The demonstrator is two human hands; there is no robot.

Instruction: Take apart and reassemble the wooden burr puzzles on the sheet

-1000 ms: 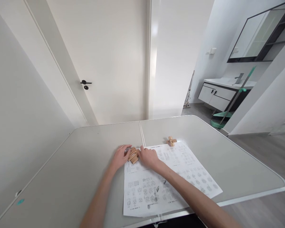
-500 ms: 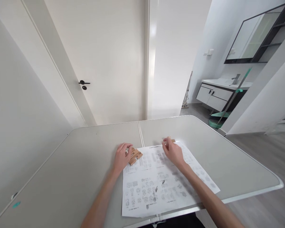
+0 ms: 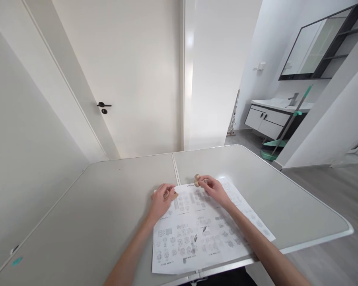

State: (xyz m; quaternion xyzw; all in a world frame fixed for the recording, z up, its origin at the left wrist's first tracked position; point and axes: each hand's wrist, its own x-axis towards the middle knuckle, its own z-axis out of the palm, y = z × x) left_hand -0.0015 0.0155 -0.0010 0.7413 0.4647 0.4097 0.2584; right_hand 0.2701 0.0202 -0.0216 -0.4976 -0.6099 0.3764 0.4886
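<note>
The right hand (image 3: 215,188) has drawn the small wooden cross (image 3: 197,180) nearer, fingers pinching it above the printed sheet (image 3: 197,234). The left hand (image 3: 162,198) grips the other wooden piece (image 3: 173,195). Joining them likely needs careful alignment.

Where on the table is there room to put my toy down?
The table is bare left of the left hand, along the far edge by the door, and right of the paper sheet. It is crowded where both hands hold wooden pieces at the sheet's top; the right hand is there.

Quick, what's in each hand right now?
Left hand: closed on a wooden puzzle piece.
Right hand: closed on a small wooden cross piece.
</note>
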